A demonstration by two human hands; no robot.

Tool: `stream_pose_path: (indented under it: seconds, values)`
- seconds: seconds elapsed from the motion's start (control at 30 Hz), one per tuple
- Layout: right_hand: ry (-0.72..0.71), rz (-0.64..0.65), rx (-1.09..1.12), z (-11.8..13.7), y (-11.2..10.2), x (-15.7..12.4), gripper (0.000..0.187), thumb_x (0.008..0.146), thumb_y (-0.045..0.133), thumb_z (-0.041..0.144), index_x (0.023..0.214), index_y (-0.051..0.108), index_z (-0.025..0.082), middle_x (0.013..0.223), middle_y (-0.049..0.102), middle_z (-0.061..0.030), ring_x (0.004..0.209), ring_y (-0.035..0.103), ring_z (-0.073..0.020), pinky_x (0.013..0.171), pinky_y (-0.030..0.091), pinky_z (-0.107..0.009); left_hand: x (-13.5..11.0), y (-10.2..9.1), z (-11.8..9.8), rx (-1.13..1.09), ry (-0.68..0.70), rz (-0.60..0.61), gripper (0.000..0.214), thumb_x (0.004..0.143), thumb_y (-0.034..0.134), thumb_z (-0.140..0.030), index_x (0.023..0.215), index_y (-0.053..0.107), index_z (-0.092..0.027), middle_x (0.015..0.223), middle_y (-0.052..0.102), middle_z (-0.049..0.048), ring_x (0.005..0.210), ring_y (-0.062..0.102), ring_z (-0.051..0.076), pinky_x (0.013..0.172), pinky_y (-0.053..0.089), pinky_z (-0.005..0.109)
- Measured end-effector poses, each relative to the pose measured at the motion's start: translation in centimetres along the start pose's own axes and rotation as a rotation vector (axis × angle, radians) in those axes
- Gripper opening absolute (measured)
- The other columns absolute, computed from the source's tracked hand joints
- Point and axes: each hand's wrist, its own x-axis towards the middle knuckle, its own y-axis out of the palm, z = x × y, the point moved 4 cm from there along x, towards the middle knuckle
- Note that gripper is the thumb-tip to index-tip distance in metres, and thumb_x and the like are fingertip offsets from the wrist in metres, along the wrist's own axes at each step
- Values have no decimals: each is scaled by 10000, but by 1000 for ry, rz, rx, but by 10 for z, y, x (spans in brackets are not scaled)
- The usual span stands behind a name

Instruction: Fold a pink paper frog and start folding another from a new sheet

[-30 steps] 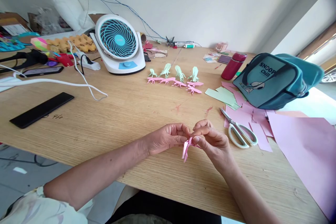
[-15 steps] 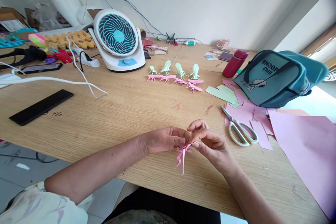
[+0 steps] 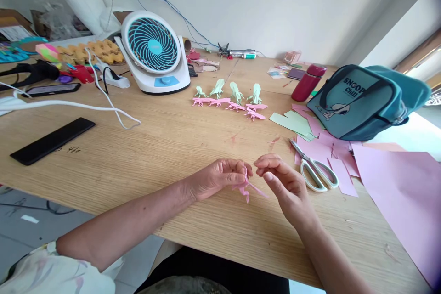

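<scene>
My left hand (image 3: 220, 179) pinches a small pink folded paper figure (image 3: 248, 188) just above the wooden table (image 3: 155, 147). My right hand (image 3: 284, 183) hovers right beside it, fingers curled loosely, a small gap away from the paper and holding nothing that I can see. Farther back on the table stand rows of finished paper figures, green ones (image 3: 229, 92) behind pink ones (image 3: 229, 104).
White-handled scissors (image 3: 315, 170) lie right of my hands on pink paper scraps (image 3: 330, 154). A large pink sheet (image 3: 403, 193) covers the right edge. A teal bag (image 3: 365, 101), a red flask (image 3: 308, 82), a desk fan (image 3: 153, 53), white cables (image 3: 86, 105) and a black bar (image 3: 51, 140) are around.
Both hands held the pink figure before. Now my right hand has let go and drawn slightly right, and the figure has swung up in my left hand.
</scene>
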Motion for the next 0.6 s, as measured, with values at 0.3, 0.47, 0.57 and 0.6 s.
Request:
stream_pose_path:
  seconds: [0.3,0.47,0.57,0.6]
  values:
    - [-66,-42,-167,-8,6,-2,83,929,605,194,901,670,237,801,612,-19,762,574,-163,708,464,-322,1,-5,-4,148,113,-185,230,759,790,-300,792,624,-144,750,673,12,721,621,122,701,451,245]
    - [-65,-34,-181,-8,7,-2,65,915,622,203,871,661,231,779,615,-16,738,576,-160,690,469,-313,0,-4,-4,196,116,-224,230,719,819,-284,826,679,-136,729,677,8,688,605,110,688,437,240]
    - [-50,-31,-191,-9,8,-2,56,907,628,199,917,664,241,819,630,-17,771,589,-162,714,483,-310,0,-4,-7,235,191,-275,199,714,819,-261,732,674,-126,700,655,-4,688,580,97,696,433,232]
    - [-51,-34,-192,-9,9,-2,74,905,628,194,944,663,246,846,637,-18,788,594,-162,732,491,-312,0,-4,-7,232,199,-291,202,709,821,-257,721,669,-125,701,657,-5,680,575,93,688,434,228]
